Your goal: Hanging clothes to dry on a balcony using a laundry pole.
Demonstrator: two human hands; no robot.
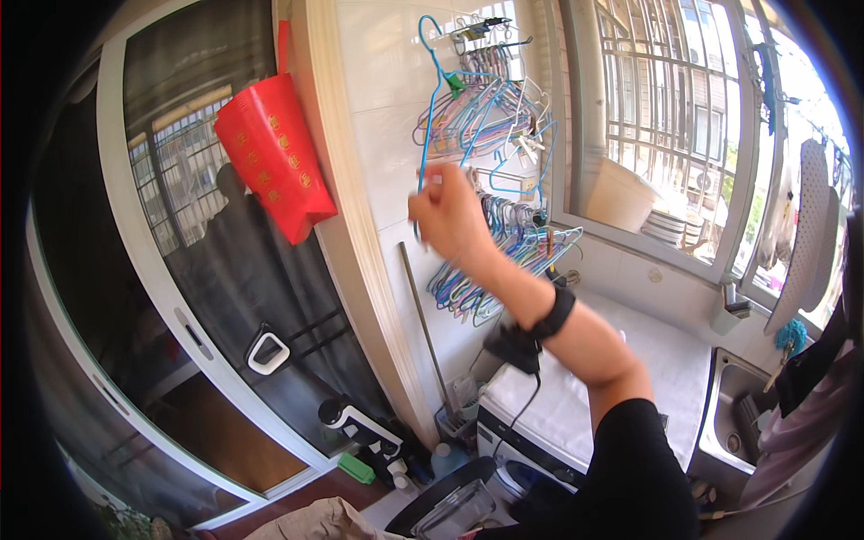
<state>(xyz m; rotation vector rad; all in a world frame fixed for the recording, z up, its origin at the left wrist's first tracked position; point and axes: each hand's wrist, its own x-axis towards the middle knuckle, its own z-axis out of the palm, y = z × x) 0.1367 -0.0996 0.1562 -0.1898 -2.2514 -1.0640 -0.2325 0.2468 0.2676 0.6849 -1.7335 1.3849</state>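
Observation:
My right hand (450, 211) is raised in front of the white tiled wall, its fingers curled closed around a blue clothes hanger (435, 101). The hanger stands upright, hook at the top, and its lower part is partly hidden by my hand. Just behind and to the right, a bunch of coloured wire hangers (477, 121) hangs from a wall rack. Below it, partly covered by my forearm, is a second dense bunch of hangers (468, 283). A black band (555, 312) with a dark device and cable is on my right wrist. My left hand is out of view.
A red bag (277, 153) hangs by the sliding glass door (193, 333). A white-covered washing machine (576, 378) stands below the barred window (657, 126), beside a metal sink (733, 423). A long pole (423, 315) leans on the wall; a white-and-black appliance (360, 423) stands low.

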